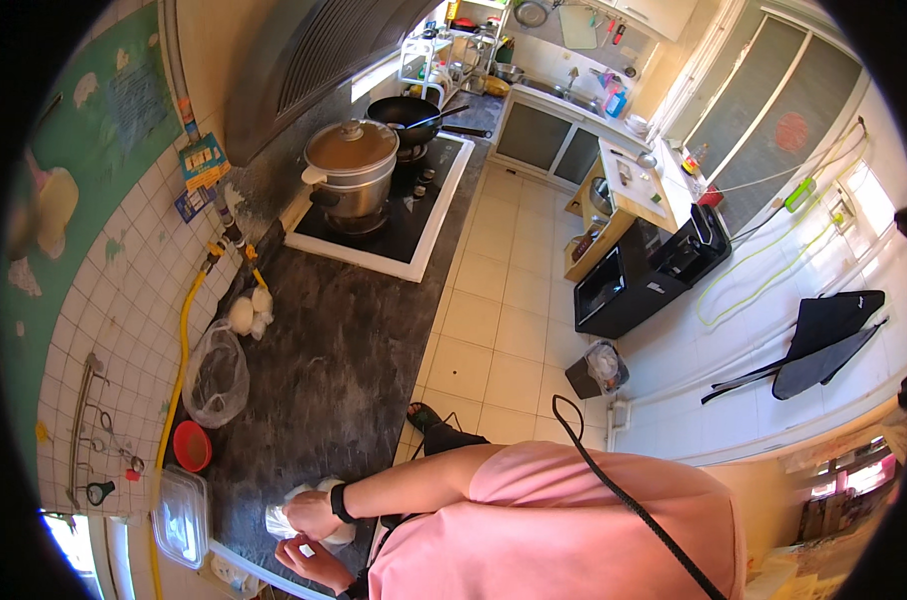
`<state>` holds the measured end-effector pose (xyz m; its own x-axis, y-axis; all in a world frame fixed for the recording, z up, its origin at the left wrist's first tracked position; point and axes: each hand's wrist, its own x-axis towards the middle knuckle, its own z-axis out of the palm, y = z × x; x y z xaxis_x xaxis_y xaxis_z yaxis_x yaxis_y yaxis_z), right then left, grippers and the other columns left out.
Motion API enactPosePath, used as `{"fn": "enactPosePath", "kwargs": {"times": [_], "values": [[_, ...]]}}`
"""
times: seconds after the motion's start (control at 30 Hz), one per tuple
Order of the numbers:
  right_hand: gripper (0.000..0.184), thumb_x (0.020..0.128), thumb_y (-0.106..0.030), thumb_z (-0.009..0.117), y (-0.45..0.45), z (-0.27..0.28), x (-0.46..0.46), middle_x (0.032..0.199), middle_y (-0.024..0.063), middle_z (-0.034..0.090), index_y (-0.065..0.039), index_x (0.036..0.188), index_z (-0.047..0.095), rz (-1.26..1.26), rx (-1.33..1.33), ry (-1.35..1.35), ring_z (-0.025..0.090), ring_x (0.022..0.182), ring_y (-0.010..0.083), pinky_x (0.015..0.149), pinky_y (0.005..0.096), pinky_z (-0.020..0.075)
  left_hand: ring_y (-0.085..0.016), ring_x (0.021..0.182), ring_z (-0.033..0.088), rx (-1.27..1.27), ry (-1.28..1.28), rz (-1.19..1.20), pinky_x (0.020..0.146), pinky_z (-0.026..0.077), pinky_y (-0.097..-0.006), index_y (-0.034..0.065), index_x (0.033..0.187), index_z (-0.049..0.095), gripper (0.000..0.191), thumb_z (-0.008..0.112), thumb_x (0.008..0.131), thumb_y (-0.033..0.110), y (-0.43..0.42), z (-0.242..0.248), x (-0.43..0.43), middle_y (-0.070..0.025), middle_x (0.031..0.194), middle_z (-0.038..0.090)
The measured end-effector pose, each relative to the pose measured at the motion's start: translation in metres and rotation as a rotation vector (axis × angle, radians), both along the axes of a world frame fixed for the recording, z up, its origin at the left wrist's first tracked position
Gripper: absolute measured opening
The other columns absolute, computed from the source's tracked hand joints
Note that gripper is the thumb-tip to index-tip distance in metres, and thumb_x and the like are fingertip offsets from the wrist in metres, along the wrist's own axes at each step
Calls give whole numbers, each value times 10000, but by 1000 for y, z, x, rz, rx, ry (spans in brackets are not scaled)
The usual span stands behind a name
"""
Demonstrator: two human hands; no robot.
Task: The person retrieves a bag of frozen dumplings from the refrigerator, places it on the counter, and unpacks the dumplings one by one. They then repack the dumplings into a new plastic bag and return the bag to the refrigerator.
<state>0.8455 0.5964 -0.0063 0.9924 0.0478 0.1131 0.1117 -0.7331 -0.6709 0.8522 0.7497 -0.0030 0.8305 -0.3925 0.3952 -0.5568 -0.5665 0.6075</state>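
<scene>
My right hand (309,514), with a black band at its wrist, is curled over a clear plastic bag (276,522) on the dark countertop (303,375). Pale, rounded contents (341,535) show around that hand, but I cannot tell what they are. Close beside it, nearer the counter's end, is my left hand (315,564) with bent fingers. A small white patch shows at its fingers; whether it is held there is unclear. A red bowl (192,445) and a clear plastic container (181,517) stand by the wall beyond my hands.
A crumpled clear bag (216,375) and a bag of pale round items (251,311) lie along the wall near a yellow gas hose (186,330). Farther along, a steamer pot (352,176) and a black wok (405,120) sit on the hob. A bin (597,369) stands on the floor.
</scene>
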Motion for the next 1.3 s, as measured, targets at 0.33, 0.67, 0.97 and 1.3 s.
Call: {"fn": "enactPosePath", "kwargs": {"times": [0.33,0.67,0.97,1.3], "values": [[248,840,-220,722,-16,-4,0,582,201,552,-22,695,689,162,436,197,485,505,237,546,432,419,-198,721,579,-230,303,169,682,491,-322,10,893,661,59,714,907,-13,11,-19,-15,-95,813,619],[233,945,-208,655,-10,1,-16,1022,180,685,4,956,753,27,295,222,674,982,359,861,427,529,-228,743,658,-260,247,199,696,534,-331,11,1003,739,131,788,886,46,-1,-5,-40,-115,911,701],[203,865,-209,751,-18,15,-14,872,195,712,-9,891,781,34,358,156,700,859,374,794,444,547,-346,769,651,-197,131,98,675,521,-407,6,870,656,79,734,867,-5,11,-10,-24,-142,844,655],[136,935,-78,731,-101,0,-34,1054,92,714,-29,1061,741,-429,689,151,696,839,164,783,309,559,-310,784,656,-36,257,61,694,516,-418,8,934,635,172,736,918,146,13,0,-9,-141,914,632]]}}
